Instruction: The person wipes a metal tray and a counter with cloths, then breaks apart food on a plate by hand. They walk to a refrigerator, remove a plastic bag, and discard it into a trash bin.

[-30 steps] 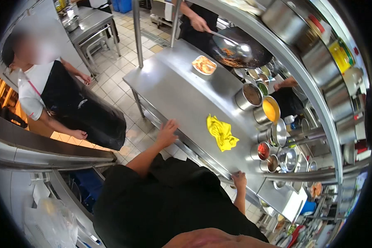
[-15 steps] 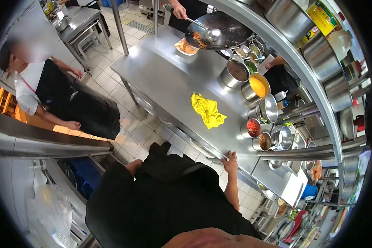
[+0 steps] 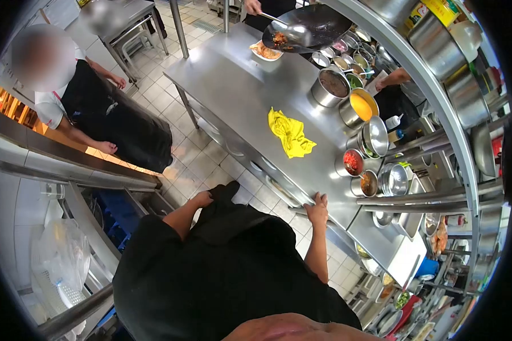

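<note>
The head camera's looking forward, down over the wearer's black top (image 3: 227, 273), close by a long edge of the steel worktable (image 3: 224, 79).

- Crumpled cloth (image 3: 290, 134): plain bright yellow, deeper in the folds;
- Worktable (image 3: 227, 79): silver-grey steel with whitish glare;
- Camera wearer's clothing (image 3: 233, 273): solid black;
- Co-worker's apron (image 3: 119, 125): shiny black, a small whitish mark on the front; the short sleeve (image 3: 48, 109) beside it, white;
- Floor tiles (image 3: 202, 161): pale grey-beige in a square grid with darker joints;
- Wok (image 3: 325, 21): black; food scraps (image 3: 279, 38) inside, orange-brown;
- Dish (image 3: 267, 57): white; its food, orange;
- Pot contents: thick liquid (image 3: 360, 106), yellow-orange; sauce (image 3: 334, 83), dark brown; chopped food (image 3: 353, 162), vivid red;
- Board (image 3: 405, 262): white; container (image 3: 427, 268) nearby, bright blue.
</note>
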The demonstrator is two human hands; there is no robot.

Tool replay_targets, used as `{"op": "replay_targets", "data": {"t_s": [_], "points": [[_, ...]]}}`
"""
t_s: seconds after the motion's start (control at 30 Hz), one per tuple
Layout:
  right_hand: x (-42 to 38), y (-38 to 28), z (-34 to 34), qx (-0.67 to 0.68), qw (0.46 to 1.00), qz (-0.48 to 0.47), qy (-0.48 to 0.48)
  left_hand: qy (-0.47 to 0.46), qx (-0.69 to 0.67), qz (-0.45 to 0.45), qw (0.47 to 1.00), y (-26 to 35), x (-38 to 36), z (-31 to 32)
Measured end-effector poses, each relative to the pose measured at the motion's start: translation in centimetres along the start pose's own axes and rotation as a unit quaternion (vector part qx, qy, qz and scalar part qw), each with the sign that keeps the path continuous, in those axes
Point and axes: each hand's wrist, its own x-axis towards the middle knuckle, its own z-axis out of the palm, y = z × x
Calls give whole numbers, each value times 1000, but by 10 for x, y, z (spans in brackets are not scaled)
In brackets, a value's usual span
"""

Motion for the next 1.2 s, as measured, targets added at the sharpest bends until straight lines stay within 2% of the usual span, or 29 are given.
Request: {"op": "replay_targets", "data": {"t_s": [0.1, 0.2, 0.5, 0.7, 0.83, 0.97, 1.2], "points": [[-1, 4, 0, 11, 1000, -8, 2, 4, 56, 22, 998, -24, 0, 25], [-3, 7, 0, 23, 1000, -18, 6, -20, 12, -38, 999, -25, -18, 26], [-6, 6, -1, 30, 1000, -7, 0, -36, 92, -5, 995, -23, -23, 19], [-6, 11, 1, 44, 998, -30, 17, -9, 78, 7, 997, -27, -12, 35], [-2, 15, 7, 32, 997, -56, 45, -15, 32, -31, 999, -17, -20, 31], [3, 23, 14, 36, 995, -73, 55, -5, 23, -33, 999, -20, -22, 32], [-2, 15, 4, 36, 997, -56, 26, -1, 31, -52, 998, -22, -29, 37]]}}
